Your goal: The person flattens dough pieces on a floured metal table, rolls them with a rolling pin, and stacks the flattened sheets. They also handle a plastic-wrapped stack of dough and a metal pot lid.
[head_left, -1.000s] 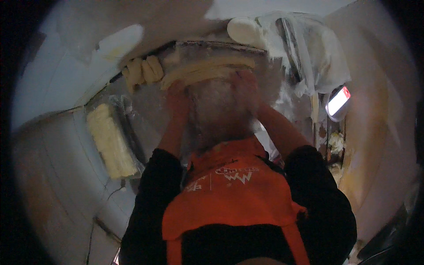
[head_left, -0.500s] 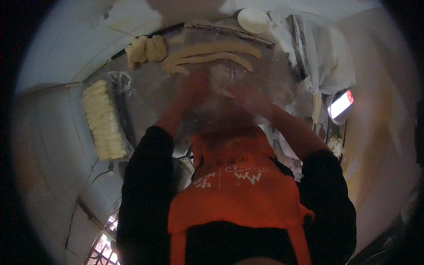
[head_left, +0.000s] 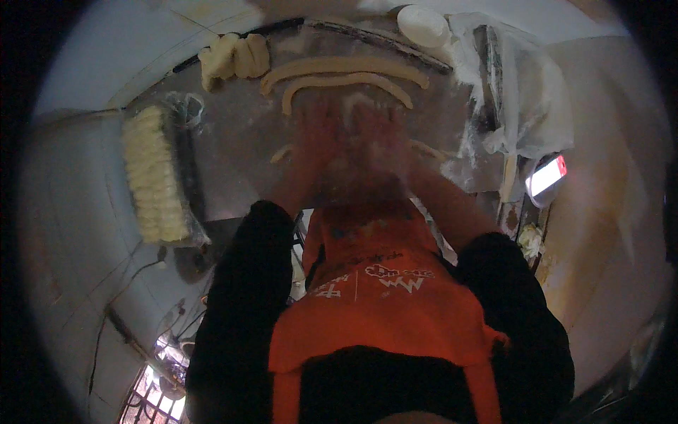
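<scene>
Pressing flat left hand (head_left: pixel 318 145), right hand (head_left: pixel 378 138) on dough rope (head_left: pixel 282 153).

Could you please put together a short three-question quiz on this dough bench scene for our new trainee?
1. True or false: both hands, the left hand and the right hand, press side by side on a dough rope on the floured worktop.
2. How many finished long ropes lie beyond the hands?
3. Where does the tray of stacked dough pieces sit? A) left of the worktop B) right of it C) behind the white bowl

Key: 1 true; 2 two; 3 A
</scene>
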`<state>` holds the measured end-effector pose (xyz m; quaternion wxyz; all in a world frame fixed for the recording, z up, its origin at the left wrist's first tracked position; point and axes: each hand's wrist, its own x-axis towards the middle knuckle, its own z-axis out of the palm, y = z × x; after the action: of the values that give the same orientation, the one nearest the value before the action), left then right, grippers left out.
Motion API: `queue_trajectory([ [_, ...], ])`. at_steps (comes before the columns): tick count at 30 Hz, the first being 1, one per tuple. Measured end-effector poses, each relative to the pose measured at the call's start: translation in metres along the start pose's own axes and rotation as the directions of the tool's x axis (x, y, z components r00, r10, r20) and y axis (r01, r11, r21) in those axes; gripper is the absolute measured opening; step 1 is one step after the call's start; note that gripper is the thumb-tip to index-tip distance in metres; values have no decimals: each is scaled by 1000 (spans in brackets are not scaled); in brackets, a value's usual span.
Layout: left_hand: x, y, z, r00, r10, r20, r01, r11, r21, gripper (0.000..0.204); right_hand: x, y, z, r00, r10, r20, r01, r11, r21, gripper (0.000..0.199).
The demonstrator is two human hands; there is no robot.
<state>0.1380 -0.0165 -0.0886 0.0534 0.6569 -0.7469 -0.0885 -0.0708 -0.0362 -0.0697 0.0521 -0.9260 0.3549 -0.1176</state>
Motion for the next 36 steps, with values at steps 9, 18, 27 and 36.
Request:
queue_trajectory([
  [9,-109,-12,-15,992,-117,39,115,991,65,65,-76,3,-26,959,61,278,-86,993,82,72],
  [18,-43,-124,-20,969,-146,-200,195,948,253,62,-33,95,-37,843,513,162,-531,842,92,62],
  [27,-94,-150,-3,920,-260,-293,371,819,438,60,-94,93,-35,920,333,207,-324,943,-79,64],
  [36,-120,-150,-15,899,-385,-206,419,895,154,57,-97,57,-46,920,387,68,-385,922,-40,63],
])
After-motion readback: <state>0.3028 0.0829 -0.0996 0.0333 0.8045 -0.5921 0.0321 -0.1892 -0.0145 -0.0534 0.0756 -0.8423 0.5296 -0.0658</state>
